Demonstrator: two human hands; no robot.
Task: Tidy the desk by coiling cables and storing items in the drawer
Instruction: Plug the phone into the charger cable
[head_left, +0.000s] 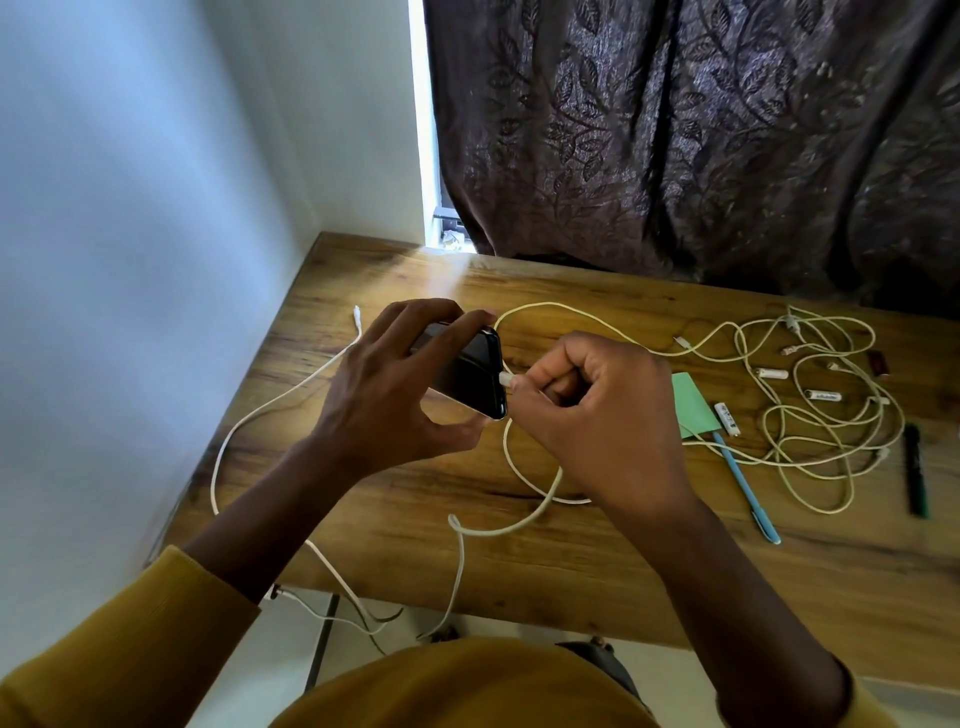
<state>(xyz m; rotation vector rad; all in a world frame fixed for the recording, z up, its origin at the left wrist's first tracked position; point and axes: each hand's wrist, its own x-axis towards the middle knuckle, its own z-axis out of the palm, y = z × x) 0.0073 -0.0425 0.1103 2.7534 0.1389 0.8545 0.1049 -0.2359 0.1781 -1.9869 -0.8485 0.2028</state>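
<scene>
- Pulling the plug straight out of the phone looks like the job right now, so the white cable can be coiled after.
- To do it well, I think the pull should go straight along the plug, not bent sideways, and the pinch should be on the hard plug, not on the soft cord.
- The phone should be kept steady so it does not slip.
- The left hand holds the phone up above the desk, with the fingers curled over the top edge and the thumb under it.
- The right hand is curled tight, and its thumb and fingertips pinch the plug right at the end of the phone.
- The white cable loops down from the plug onto the desk and hangs over the near edge.
- More tangled cables, some batteries and a blue pen lie on the desk to the right, not yet put away.
- No drawer shows.
</scene>
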